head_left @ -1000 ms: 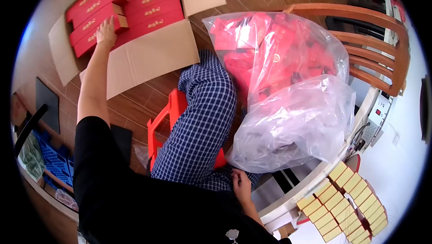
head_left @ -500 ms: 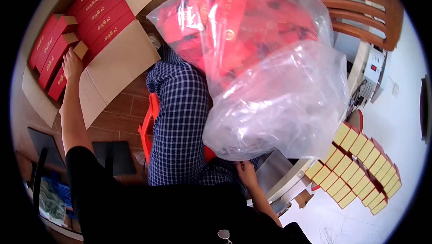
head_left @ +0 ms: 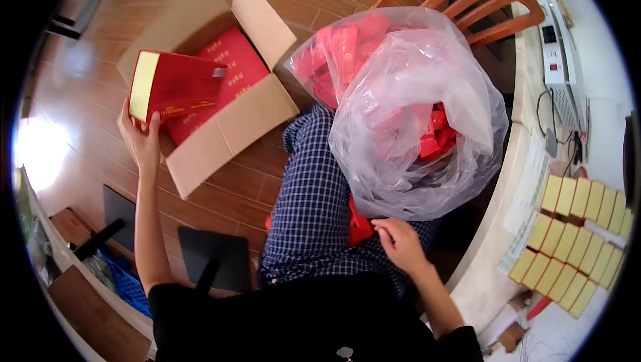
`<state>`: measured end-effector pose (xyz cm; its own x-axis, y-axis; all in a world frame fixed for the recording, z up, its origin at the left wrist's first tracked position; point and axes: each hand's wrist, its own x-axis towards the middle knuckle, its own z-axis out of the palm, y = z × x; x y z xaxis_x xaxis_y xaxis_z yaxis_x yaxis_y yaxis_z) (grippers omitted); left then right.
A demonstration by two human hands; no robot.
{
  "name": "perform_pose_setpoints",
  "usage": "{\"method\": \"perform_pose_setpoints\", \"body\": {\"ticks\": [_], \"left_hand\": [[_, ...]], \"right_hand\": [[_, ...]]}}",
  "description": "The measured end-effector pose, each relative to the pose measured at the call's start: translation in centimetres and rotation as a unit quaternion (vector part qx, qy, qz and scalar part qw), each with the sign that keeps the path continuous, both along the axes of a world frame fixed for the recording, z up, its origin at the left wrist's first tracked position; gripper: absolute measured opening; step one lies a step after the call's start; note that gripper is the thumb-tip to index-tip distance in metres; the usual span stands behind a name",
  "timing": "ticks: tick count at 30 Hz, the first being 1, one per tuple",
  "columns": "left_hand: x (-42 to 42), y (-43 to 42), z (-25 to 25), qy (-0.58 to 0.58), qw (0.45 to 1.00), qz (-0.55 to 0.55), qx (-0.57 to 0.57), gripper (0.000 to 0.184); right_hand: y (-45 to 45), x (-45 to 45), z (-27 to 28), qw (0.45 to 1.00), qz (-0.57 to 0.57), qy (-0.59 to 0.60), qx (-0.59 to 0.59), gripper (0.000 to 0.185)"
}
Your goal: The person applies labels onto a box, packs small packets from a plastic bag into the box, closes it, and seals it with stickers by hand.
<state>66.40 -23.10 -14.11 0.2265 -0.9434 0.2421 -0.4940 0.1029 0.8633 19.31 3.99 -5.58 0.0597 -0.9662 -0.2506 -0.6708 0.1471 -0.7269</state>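
In my left hand [head_left: 141, 136] is a red box [head_left: 180, 85] with gold lettering and a pale yellow side; my fingers grip its lower left end. The box is raised and tilted over the open cardboard carton [head_left: 224, 136], hiding part of it. Inside the carton lie red boxes [head_left: 230, 52] with gold print. My right hand [head_left: 402, 245] rests by my thigh, its fingers loosely bent and apart, with nothing visible in them. Just beyond it stands a large clear plastic bag [head_left: 427, 188], its mouth gathered open, full of red printed pieces [head_left: 437, 135].
Rows of yellow-sided boxes [head_left: 571, 255] stand on the white table [head_left: 491, 228] at right. A wooden chair [head_left: 494, 2] is behind the bag, with a white device [head_left: 559, 62] beside it. Black flat pads [head_left: 214, 258] and a blue crate [head_left: 127, 282] lie at lower left.
My left hand has lifted a red box from the carton. My right hand has moved out from beneath the bag's edge. The view has turned, and the bag's mouth now shows.
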Motion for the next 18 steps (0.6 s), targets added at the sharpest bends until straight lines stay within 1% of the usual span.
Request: {"method": "perform_pose_setpoints", "body": {"ticks": [1, 3, 4, 5, 6, 7, 8, 10, 12, 13, 15, 16, 17, 18], "left_hand": [[-0.3, 1.1, 2.6, -0.01, 1.0, -0.004, -0.028, 0.074], [-1.7, 3.6, 7.1, 0.093, 0.994, -0.008, -0.061, 0.071], [-3.2, 4.9, 9.4, 0.193, 0.975, -0.056, -0.091, 0.072], [-4.7, 6.2, 11.1, 0.294, 0.943, -0.112, -0.112, 0.073], [-4.2, 7.5, 10.8, 0.378, 0.906, -0.168, -0.088, 0.074], [-4.1, 8.3, 10.3, 0.457, 0.858, -0.229, -0.056, 0.076], [-6.4, 8.7, 11.2, 0.443, 0.816, -0.356, -0.108, 0.074], [-11.1, 10.8, 12.8, 0.426, 0.733, -0.506, -0.157, 0.072], [-13.8, 13.0, 13.6, 0.315, 0.854, -0.405, -0.088, 0.076], [-17.6, 13.7, 14.5, 0.298, 0.847, -0.431, -0.09, 0.072], [-25.1, 15.0, 16.4, 0.226, 0.781, -0.554, -0.178, 0.068], [-28.5, 16.1, 17.6, 0.199, 0.743, -0.603, -0.212, 0.068], [-31.8, 17.2, 19.1, 0.158, 0.665, -0.676, -0.277, 0.08], [-33.8, 17.8, 18.9, 0.14, 0.641, -0.699, -0.284, 0.09]], "right_hand": [[-0.4, -0.5, 0.7, 0.999, 0.011, 0.01, -0.044, 0.016], [-1.3, -1.6, 2.2, 0.994, -0.021, 0.002, -0.103, 0.016], [-1.8, -1.8, 3.5, 0.991, -0.045, -0.014, -0.127, 0.017], [-2.3, -2.4, 5.0, 0.986, -0.073, -0.027, -0.151, 0.017], [-2.5, -3.0, 6.3, 0.978, -0.105, -0.082, -0.161, 0.02], [-2.4, -3.7, 7.4, 0.966, -0.138, -0.135, -0.174, 0.023], [-2.1, -4.7, 8.4, 0.95, -0.157, -0.201, -0.18, 0.029], [-0.9, -7.1, 10.2, 0.908, -0.19, -0.32, -0.191, 0.04], [0.9, -9.3, 11.9, 0.864, -0.239, -0.397, -0.196, 0.053], [2.5, -10.5, 12.4, 0.837, -0.258, -0.441, -0.196, 0.055], [6.7, -11.9, 13.8, 0.823, -0.311, -0.432, -0.2, 0.054], [9.3, -12.3, 14.4, 0.821, -0.362, -0.383, -0.219, 0.051], [12.0, -12.7, 14.8, 0.815, -0.416, -0.332, -0.23, 0.048], [15.0, -13.2, 14.7, 0.799, -0.438, -0.331, -0.246, 0.041]]}}
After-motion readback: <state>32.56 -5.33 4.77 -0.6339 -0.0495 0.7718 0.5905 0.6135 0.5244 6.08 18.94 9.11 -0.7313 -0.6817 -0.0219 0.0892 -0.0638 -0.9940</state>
